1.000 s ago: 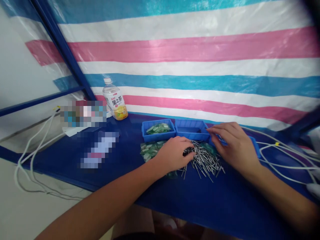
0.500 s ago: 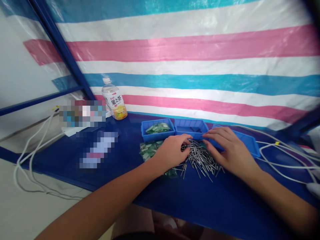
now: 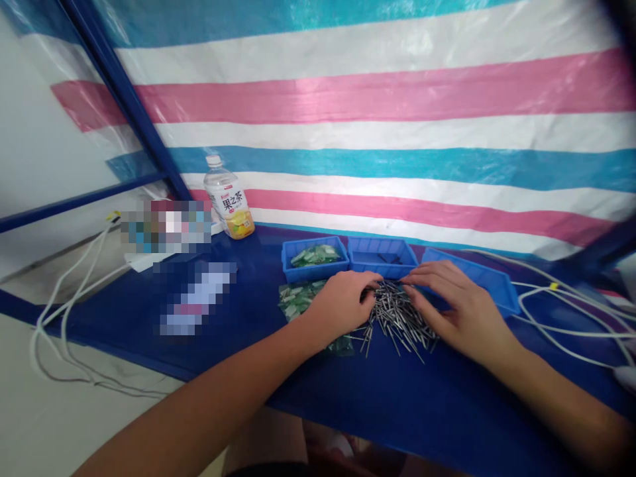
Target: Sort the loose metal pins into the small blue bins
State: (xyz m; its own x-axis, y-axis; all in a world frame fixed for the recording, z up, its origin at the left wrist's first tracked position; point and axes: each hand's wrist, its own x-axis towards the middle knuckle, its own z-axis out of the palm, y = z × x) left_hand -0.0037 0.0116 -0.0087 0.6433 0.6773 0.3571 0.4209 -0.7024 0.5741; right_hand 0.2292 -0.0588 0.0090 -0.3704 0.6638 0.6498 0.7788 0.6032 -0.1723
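Note:
A loose heap of thin metal pins (image 3: 400, 321) lies on the blue tabletop, between and below my two hands. My left hand (image 3: 345, 298) bends over the heap's left side, its fingers curled towards the thumb; whatever they hold is hidden. From the right, my right hand (image 3: 454, 301) reaches over the heap's far edge. Its thumb and fingertips come close together there, and anything between them is too small to make out. Partly under my left wrist is a clear bag (image 3: 298, 298) of small green pieces.
Behind the heap stand a blue bin (image 3: 318, 270) of green packets, a second bin (image 3: 382, 270) with a few dark slender pieces, and a third bin (image 3: 491, 288) partly behind my right hand. A drink bottle (image 3: 231, 205) stands at back left. White cables (image 3: 571, 328) run along the right.
My right thumb and fingertips have drawn nearer each other at the heap's far edge. My left hand stays almost where it was. The whole view has shifted slightly.

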